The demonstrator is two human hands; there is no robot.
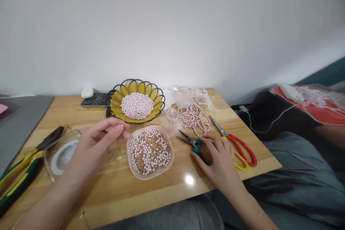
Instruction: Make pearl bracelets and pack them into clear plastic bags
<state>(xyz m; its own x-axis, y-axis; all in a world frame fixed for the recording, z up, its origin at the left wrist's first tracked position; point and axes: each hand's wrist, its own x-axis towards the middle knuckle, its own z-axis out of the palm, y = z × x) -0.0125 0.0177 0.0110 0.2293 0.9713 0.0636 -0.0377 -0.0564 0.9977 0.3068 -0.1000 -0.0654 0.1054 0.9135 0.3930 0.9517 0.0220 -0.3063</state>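
My left hand point(101, 136) is raised at the left rim of a pale square tub point(171, 160). Its thumb and index finger pinch what looks like the end of a bead string point(131, 145), which runs over the tub's rim. Inside the tub lies a heap of pinkish-white pearl and small gold beads point(152, 151). On the right, my right hand point(219, 160) has its fingers around the teal handles of needle-nose pliers point(191, 140), which rest on the table with jaws apart, pointing away to the left. The palm hides part of the handles.
Behind the tub, a yellow-and-black basket point(115, 106) holds loose pink beads. Bead strands point(192, 115) and red-and-yellow-handled scissors point(244, 147) lie right. Left are large green-yellow pliers point(35, 161) and a clear box point(48, 156); a phone point(95, 99) lies by the wall.
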